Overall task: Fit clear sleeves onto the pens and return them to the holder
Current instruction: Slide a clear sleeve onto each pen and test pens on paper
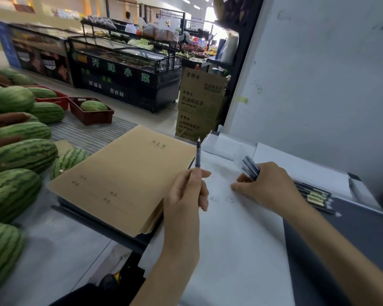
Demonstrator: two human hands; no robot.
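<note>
Over the paper (230, 239), grips one pen (198, 161) upright in left hand (186, 195), a bundle (250, 167) in right hand (268, 186). Looks midway at best: more pens (314, 195) loose on counter (341, 250), no holder seen.

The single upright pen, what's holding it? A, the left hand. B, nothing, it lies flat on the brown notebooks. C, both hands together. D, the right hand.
A: the left hand grips the pen upright, tip up, while the right hand holds a separate bundle of pens.
</note>
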